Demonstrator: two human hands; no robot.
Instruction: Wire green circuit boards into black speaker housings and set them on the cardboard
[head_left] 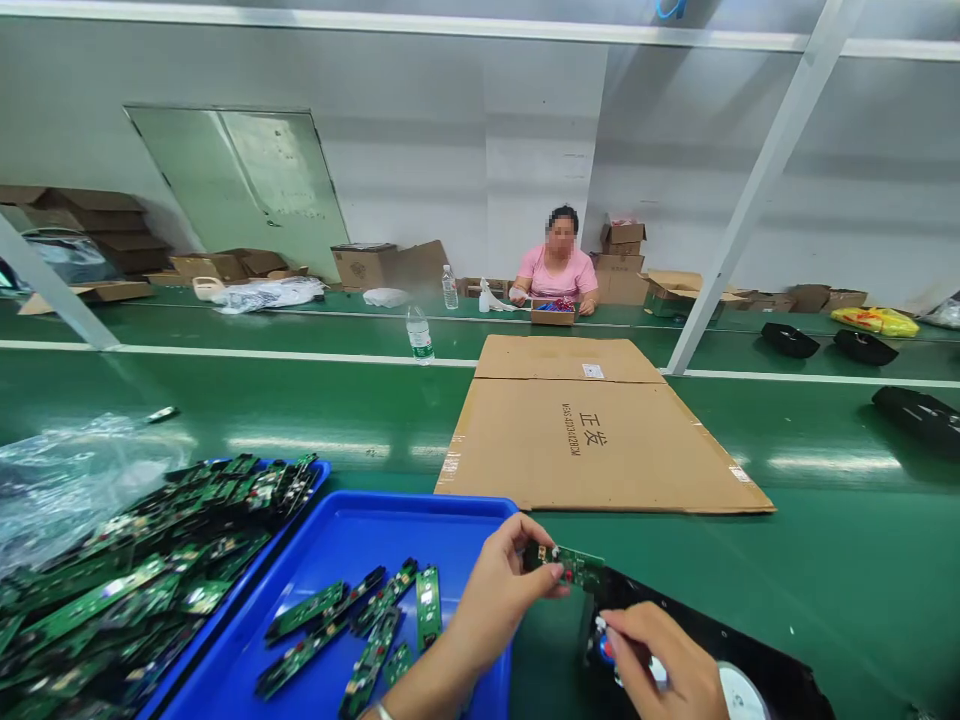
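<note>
My left hand [504, 580] pinches a narrow green circuit board [583, 566] by its left end, above the table to the right of the blue tray. Just below it, my right hand [664, 660] is closed on a small white connector [601, 624], with thumb and forefinger together. Beneath my right hand lies a long black housing [750, 645] with a white round part [741, 692] and a bit of blue and red near the fingers. Whether wires run from the connector is too small to tell. My right palm hides part of the housing.
A blue tray [420, 508] holds several loose boards. Left of it, another blue tray [324, 472] is heaped with boards beside clear plastic wrap [90, 470]. Flat cardboard [517, 450] lies ahead. A person in pink [559, 275] sits across the tables; a bottle [419, 336] stands nearer.
</note>
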